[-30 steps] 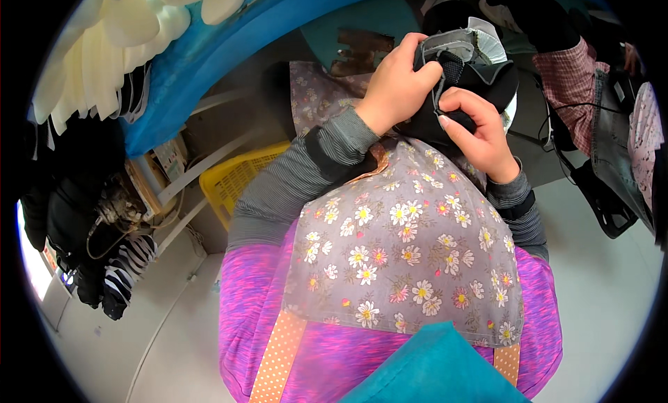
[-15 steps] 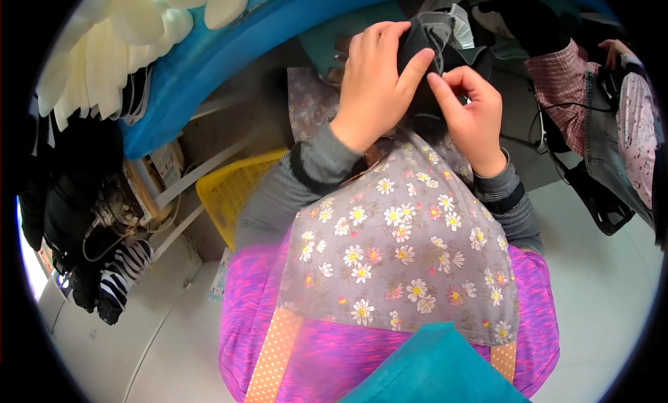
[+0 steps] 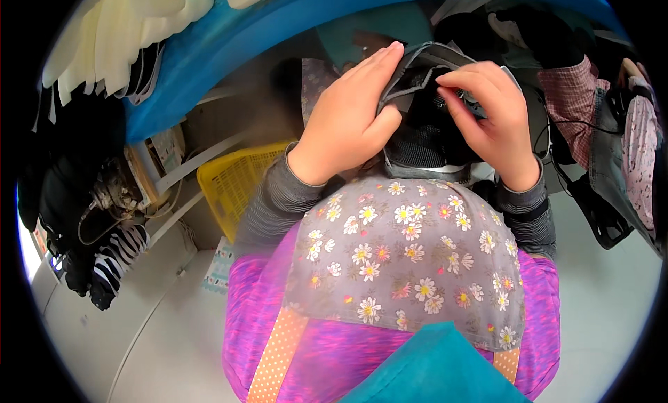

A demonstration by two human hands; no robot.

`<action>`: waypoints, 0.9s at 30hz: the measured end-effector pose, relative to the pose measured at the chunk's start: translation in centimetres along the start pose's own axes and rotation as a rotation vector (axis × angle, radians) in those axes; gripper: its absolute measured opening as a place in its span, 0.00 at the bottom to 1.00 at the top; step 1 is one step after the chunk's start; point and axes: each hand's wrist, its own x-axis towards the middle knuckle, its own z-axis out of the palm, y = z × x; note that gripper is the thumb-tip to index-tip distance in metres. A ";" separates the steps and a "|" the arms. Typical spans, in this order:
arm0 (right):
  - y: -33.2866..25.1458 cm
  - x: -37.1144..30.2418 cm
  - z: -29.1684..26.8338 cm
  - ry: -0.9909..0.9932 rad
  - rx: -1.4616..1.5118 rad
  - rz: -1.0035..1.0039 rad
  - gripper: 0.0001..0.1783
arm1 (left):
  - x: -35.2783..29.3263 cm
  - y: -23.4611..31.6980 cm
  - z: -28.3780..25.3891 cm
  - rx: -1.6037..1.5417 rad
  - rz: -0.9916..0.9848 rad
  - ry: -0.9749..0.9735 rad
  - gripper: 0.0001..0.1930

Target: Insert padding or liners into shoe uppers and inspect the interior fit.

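A dark grey fabric piece (image 3: 409, 63) is bent into an open loop between my hands, its edges paler grey. My left hand (image 3: 351, 114) holds its left side, fingers straight along the outside and the thumb bent in below. On the right, my right hand (image 3: 490, 111) has thumb and forefinger drawn together at the loop's inner side; what sits at their tips is too small to make out. Below the loop is a black mesh item (image 3: 416, 142) with a light lower edge; whether it joins the grey piece I cannot tell. A grey floral apron (image 3: 410, 257) covers my lap.
A blue curved edge (image 3: 278, 45) runs across the top, with pale foam-like pieces (image 3: 125, 41) on it at left. A yellow basket (image 3: 233, 187) stands left of my arm. Dark items and cables (image 3: 76, 194) hang far left. Another person's plaid-clothed leg (image 3: 570, 93) is at right.
My hands have moved apart, the left one lower and leftward, the right one to the right. The grey piece has spread from a narrow fold into a wider loop, and the black mesh item now shows.
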 end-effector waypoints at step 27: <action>-1.8 -0.5 3.8 0.055 0.022 0.124 0.06 | -1.1 0.1 -0.2 -0.039 0.106 -0.046 0.27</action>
